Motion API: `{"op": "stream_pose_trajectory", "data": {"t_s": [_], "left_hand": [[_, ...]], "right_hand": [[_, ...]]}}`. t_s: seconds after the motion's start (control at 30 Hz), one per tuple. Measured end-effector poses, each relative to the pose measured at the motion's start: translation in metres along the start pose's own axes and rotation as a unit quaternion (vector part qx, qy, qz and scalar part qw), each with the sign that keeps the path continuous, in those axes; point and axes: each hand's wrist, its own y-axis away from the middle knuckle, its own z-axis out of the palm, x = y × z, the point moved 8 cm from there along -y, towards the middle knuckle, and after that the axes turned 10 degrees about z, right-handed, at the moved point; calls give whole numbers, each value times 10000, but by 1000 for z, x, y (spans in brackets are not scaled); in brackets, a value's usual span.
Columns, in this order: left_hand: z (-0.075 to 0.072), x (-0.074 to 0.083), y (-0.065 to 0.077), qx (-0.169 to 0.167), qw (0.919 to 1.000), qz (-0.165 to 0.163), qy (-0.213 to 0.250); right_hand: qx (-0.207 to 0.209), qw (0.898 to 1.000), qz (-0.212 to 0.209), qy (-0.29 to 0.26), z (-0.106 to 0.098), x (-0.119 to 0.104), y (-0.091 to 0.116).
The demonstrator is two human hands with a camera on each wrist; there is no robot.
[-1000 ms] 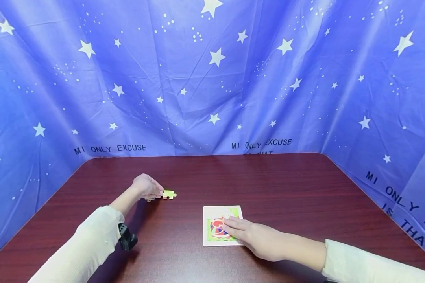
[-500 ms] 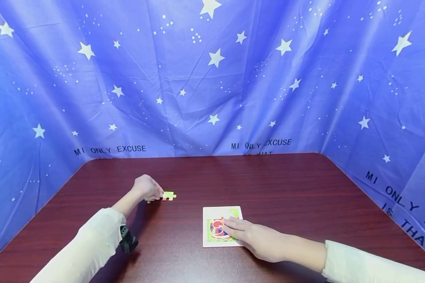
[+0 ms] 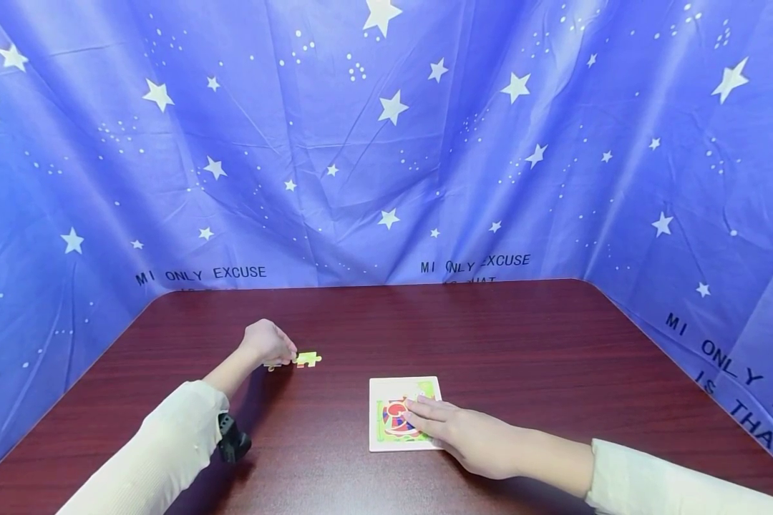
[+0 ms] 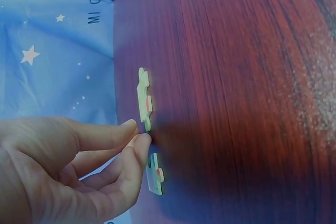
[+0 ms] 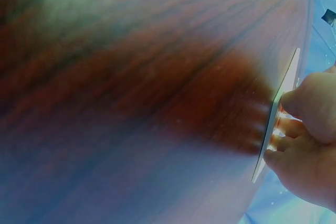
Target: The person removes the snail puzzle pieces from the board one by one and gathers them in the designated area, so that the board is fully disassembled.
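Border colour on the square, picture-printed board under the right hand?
Off-white: the border of that square, picture-printed board shows best in the head view.

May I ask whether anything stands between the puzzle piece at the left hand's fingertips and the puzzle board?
Nothing visible does: between the yellow-green puzzle piece by the left hand and the puzzle board, the head view shows only tabletop. At the board itself, though, the right hand covers part of its right side.
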Motion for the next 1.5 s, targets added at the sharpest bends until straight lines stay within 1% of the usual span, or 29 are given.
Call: {"op": "stream_pose_trajectory", "data": {"t_s": [0.13, 0.23, 0.37, 0.57, 0.73, 0.87, 1.03, 1.17, 1.27, 1.4, 1.5], "left_hand": [[-2, 7, 4, 139, 9996, 187, -161], [-3, 13, 7, 306, 9978, 368, -468], [-4, 17, 8, 466, 9942, 491, -836], [-3, 21, 6, 510, 9891, 590, -1248], [-4, 22, 7, 531, 9857, 627, -1469], [-5, 24, 9, 519, 9850, 664, -1507], [-6, 25, 11, 474, 9862, 678, -1435], [-8, 27, 12, 494, 9832, 831, -1545], [-10, 31, 12, 510, 9831, 914, -1502], [-9, 40, 13, 511, 9853, 955, -1321], [-5, 48, 14, 475, 9869, 959, -1210]], "right_hand": [[-16, 10000, 24, 14, 1, 0, 0], [-19, 10000, 35, 11, 1, 1, 0], [11, 10000, 5, -6, 1, 0, 0], [94, 9999, -67, 39, 0, 0, 1], [109, 9999, -97, 54, 0, 0, 1], [76, 9999, -66, 37, 0, 0, 1], [-11, 9999, -22, 137, 1, 0, 1], [-180, 9997, 58, 139, 1, 0, 0], [-248, 9996, 111, 51, 1, 0, -1], [-175, 9998, 132, 0, 1, 0, 0], [-109, 9998, 159, -17, 0, 0, 0]]}}
